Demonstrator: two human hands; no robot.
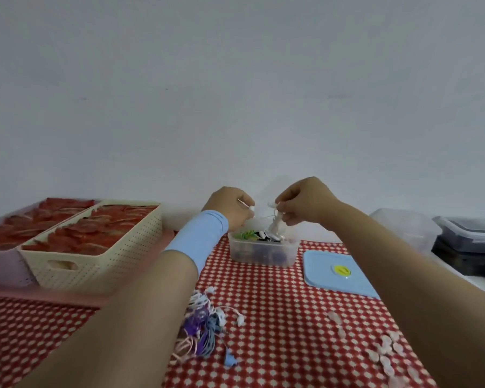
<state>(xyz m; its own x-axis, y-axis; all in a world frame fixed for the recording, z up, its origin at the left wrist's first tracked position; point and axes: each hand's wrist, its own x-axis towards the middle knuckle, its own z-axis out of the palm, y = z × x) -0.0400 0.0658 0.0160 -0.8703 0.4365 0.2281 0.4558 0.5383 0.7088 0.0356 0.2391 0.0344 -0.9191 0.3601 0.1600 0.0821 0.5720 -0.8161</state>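
Pale wall fills the upper half of the view, and a red-and-white checked tablecloth (277, 317) covers the table below. Blur makes the small pieces hard to read: the pale charm (275, 224) has no clear shape, and the clear tub (262, 254) shows only a dark, green and white jumble inside. Both forearms hide part of the cloth, and the left one covers part of the tangle of cords (202, 326). The left hand (230, 205), with a light blue cuff (199, 236) at its wrist, is raised above the tub with fingers curled, pinching one end of a thin white cord (263, 217). The right hand (303, 203), level with it and near, pinches the charm, which hangs just over the tub's rim. A cream basket (95, 261) stands at the left, a blue lid (328, 264) just right of the tub, and scattered pink pieces (387, 357) lie near the right forearm; open cloth lies between.
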